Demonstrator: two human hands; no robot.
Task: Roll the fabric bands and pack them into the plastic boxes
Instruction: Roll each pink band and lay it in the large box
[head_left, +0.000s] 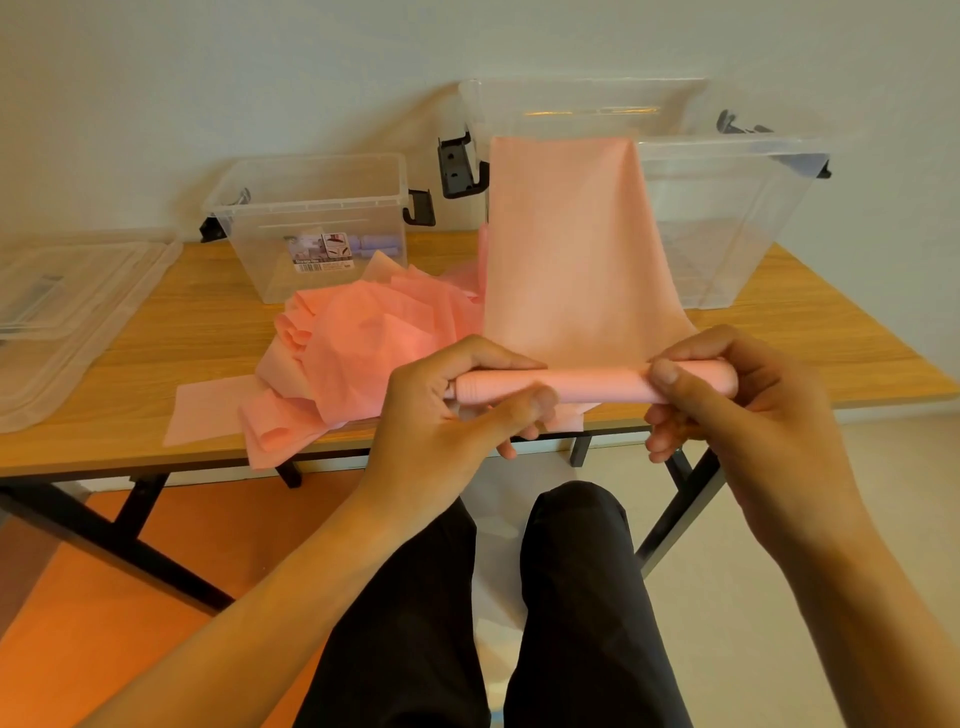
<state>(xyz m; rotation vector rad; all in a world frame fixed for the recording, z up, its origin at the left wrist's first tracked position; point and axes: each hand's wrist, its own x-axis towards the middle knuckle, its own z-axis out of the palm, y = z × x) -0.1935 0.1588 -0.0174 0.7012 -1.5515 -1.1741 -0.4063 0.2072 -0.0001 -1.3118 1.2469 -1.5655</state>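
A pink fabric band (576, 244) is partly rolled into a tube (597, 384) held just in front of the table's near edge. My left hand (457, 410) grips the tube's left end, and my right hand (727, 395) pinches its right end. The unrolled length runs up and away, its far end draped over the rim of the large clear plastic box (737, 218). A loose heap of more pink bands (353, 343) lies on the table to the left. A smaller clear box (311, 218) behind the heap holds a few lilac rolls (376, 244).
The wooden table (166, 332) has black folding legs. Clear box lids (67, 306) lie stacked at its left end. Another large clear box (550, 114) stands against the wall. My dark-trousered legs (519, 597) are below the table edge.
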